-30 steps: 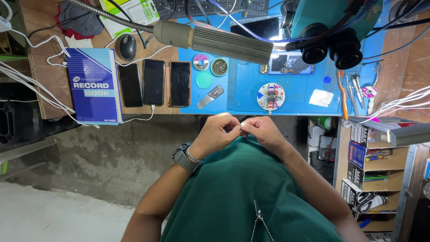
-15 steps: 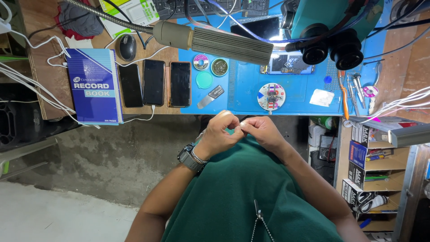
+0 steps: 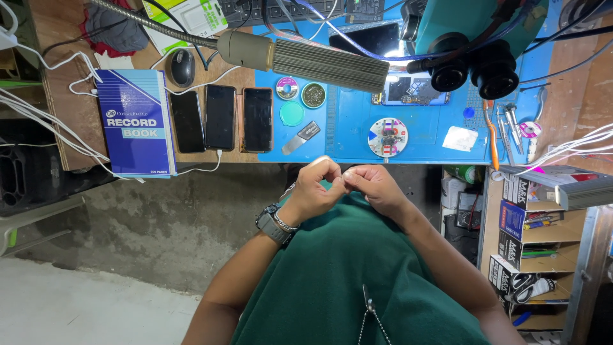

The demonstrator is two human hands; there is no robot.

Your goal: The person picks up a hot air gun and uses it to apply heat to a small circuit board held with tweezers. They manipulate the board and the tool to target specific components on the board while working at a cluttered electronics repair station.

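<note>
Wooden bench (image 3: 60, 137) with blue mat (image 3: 348, 137), blue book (image 3: 137, 121), three dark phones (image 3: 220, 118), mouse (image 3: 182, 67)

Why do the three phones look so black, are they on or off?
Off, it seems: all three phones lie flat on the wooden desk with dark screens.

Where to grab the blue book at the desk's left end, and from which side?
Probably by the long edge of the blue book that faces away from the three phones. It lies flat, its near corner overhanging the desk edge. White cables crowd that edge, so lift from the overhanging corner.
</note>
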